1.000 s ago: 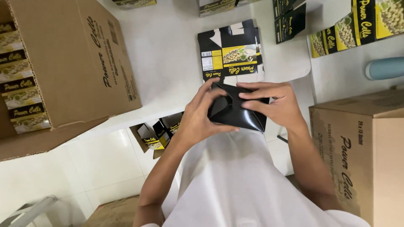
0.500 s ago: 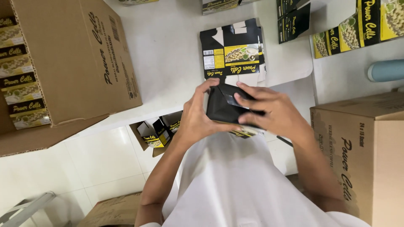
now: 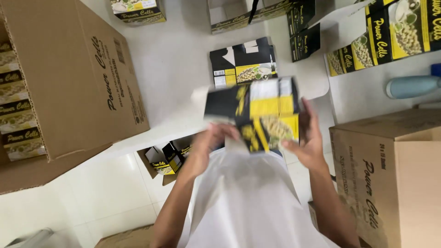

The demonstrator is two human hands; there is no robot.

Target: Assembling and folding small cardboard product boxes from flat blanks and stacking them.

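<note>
Holding a black-and-yellow carton (image 3: 257, 115) up above the white counter (image 3: 174, 59), blurred and seemingly part-unfolded, with flaps spread to either side. Left hand (image 3: 216, 138) curled on the carton's lower left edge, fingers closed onto the cardboard; right hand (image 3: 310, 138) cupped against its right side and lower corner, palm toward the panel. Both hands clamped on that 1 carton, set apart by its width, neither free. Just beyond the carton, flat on the counter: a stack of folded carton blanks (image 3: 243, 64) in the same black and yellow. Farther beyond the carton, at the counter's far edge, more flattened blanks (image 3: 303, 32), dark side up. Right of the carton, a row of filled cartons (image 3: 386, 36) standing side by side, with a pale blue bottle (image 3: 411, 86) lying below them. Left of the carton, a big brown shipping box (image 3: 69, 78), tipped open, packed cartons showing inside. Right and nearer than the carton, a second brown shipping box (image 3: 390, 174). Below the carton, under the counter edge, a small open box (image 3: 167, 156) of cartons on the tiled floor (image 3: 92, 193).
</note>
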